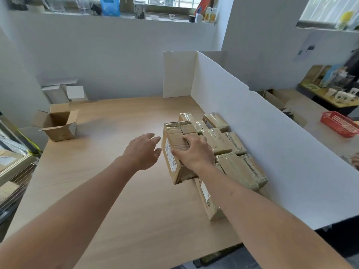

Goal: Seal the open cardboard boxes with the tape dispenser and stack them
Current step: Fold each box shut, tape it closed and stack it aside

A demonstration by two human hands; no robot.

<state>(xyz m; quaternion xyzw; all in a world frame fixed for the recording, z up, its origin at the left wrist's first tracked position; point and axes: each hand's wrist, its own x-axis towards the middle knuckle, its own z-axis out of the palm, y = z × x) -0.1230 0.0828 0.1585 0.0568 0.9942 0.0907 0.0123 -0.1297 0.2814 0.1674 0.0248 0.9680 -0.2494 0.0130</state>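
Note:
My right hand (196, 152) grips a sealed, taped cardboard box (174, 150) from above, thumb on its labelled left side, fingers over the top. That box sits raised on top of other taped boxes at the right of the wooden table (108, 181). My left hand (144, 150) hovers open just left of it, fingers spread, touching nothing. Several more sealed boxes (240, 169) lie packed along the white partition. One box (206, 200) lies below my right forearm. An open, unsealed cardboard box (58, 125) stands at the table's far left. No tape dispenser is visible.
A white foam-board partition (262, 136) walls off the table's right side and back corner. White open boxes (62, 92) sit behind the table at the far left. A red basket (340, 126) rests on another table beyond the partition. Shelving stands at the left edge.

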